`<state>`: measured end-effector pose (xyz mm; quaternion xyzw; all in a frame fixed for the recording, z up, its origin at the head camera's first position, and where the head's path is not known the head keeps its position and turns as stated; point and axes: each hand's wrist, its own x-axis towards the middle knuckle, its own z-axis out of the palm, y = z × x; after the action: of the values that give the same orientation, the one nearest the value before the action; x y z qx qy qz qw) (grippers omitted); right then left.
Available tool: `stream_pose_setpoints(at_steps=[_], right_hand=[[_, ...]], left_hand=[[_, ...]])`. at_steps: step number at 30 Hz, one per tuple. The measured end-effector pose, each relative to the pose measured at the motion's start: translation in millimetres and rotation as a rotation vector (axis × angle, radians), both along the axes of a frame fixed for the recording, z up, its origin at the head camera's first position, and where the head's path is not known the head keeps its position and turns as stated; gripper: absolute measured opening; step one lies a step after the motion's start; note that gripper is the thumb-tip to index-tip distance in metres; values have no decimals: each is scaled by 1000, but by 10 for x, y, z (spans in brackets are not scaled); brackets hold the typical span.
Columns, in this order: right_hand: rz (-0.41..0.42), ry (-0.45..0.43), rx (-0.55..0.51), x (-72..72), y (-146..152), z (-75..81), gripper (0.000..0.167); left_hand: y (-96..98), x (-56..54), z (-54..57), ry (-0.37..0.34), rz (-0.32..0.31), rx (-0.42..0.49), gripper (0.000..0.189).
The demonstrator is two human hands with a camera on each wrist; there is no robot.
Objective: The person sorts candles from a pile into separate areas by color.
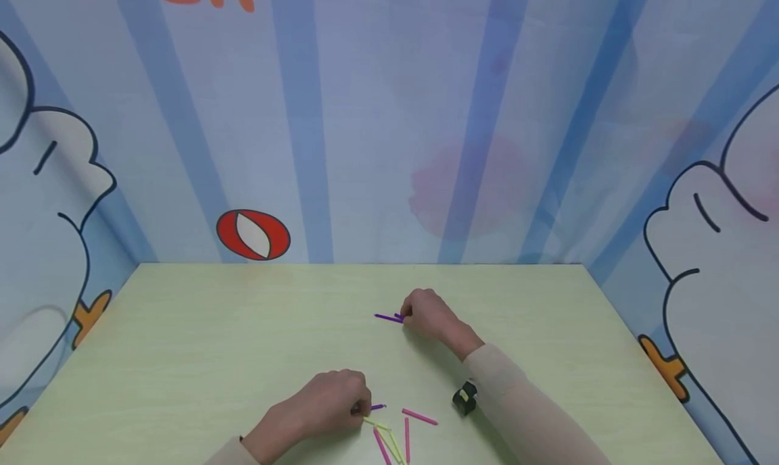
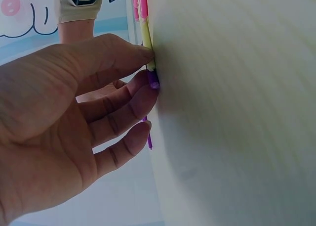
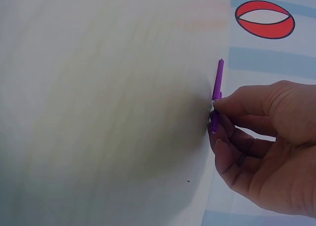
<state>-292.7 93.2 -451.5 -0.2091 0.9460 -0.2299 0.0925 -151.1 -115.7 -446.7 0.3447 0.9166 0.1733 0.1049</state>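
Note:
My right hand is at the far middle of the table, thumb and fingers pinching a thin purple stick low over the surface. A second purple stick with a narrow tip points left from beside those fingertips. Nearer me, my left hand has thumb and fingers curled about a purple stick, whose other end shows past the knuckles. A yellow stick lies right by the left thumb, overlapping the purple one in the left wrist view.
More yellow sticks and several pink sticks lie loose at the table's near middle. A black wrist device sits at the right sleeve. A printed backdrop rises behind and along both sides.

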Motion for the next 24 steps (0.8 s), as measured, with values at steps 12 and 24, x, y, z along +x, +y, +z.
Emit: stream_pose_setpoints(at_steps=[12,24], right_hand=[[0,-2,-7,-7,1,-5,14],[15,22,-21,4,8,-11,11]], left_hand=[[1,-1,-10,6,0,-4,12],[5,-2,-15,13,6,-7,12]])
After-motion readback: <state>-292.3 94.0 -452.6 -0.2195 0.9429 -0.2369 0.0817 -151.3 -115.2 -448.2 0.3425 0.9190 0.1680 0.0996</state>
